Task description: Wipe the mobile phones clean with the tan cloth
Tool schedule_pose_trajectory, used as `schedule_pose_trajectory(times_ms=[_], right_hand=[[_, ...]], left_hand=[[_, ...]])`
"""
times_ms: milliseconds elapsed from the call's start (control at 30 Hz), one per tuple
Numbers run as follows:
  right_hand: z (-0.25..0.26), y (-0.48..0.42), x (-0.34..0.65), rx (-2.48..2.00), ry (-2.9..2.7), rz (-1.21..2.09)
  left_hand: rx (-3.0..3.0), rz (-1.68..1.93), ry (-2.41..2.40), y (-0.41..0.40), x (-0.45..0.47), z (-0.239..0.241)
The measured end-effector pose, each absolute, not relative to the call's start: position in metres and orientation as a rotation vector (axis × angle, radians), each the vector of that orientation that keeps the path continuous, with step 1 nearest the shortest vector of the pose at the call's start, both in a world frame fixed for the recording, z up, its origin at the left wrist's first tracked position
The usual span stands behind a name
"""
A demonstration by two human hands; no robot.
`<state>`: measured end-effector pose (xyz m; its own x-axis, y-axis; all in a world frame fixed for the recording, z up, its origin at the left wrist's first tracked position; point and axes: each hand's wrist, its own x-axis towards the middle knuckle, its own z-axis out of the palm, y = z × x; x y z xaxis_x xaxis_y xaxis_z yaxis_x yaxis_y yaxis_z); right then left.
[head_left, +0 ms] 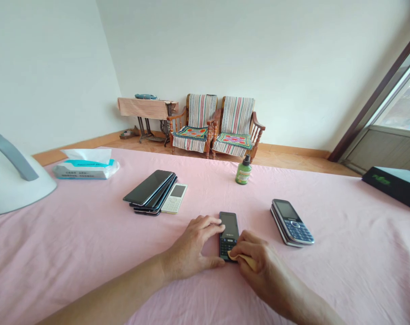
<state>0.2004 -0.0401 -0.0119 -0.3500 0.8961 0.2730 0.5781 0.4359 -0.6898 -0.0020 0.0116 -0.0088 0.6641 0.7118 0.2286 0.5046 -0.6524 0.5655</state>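
A small black keypad phone [229,230] lies flat on the pink tablecloth [90,253]. My left hand [191,248] steadies it, with fingers on its left edge and thumb near its lower end. My right hand [255,264] is closed on a small tan cloth [240,257] pressed against the phone's lower keypad. A green spray bottle [243,170] stands farther back. Two stacked blue keypad phones [292,222] lie to the right.
A stack of dark smartphones [151,192] and a white keypad phone [174,198] lie at left centre. A tissue pack [86,165] sits far left, beside a white domed object [11,180]. A dark box [394,185] is at the right edge. Two chairs stand beyond.
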Motion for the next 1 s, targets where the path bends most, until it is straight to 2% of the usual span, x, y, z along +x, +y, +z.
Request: schedule_pose_trajectory(times_ms=[233,1000], right_hand=[[0.0,-0.041,0.214,-1.38,-2.083,0.601],[-0.015,-0.038,0.205,-1.326,-2.026,0.57]], left_hand=[[2.391,0.607,0.939,0.01,-0.002,-0.006],[2.397,0.601,0.945,0.01,-0.001,-0.005]])
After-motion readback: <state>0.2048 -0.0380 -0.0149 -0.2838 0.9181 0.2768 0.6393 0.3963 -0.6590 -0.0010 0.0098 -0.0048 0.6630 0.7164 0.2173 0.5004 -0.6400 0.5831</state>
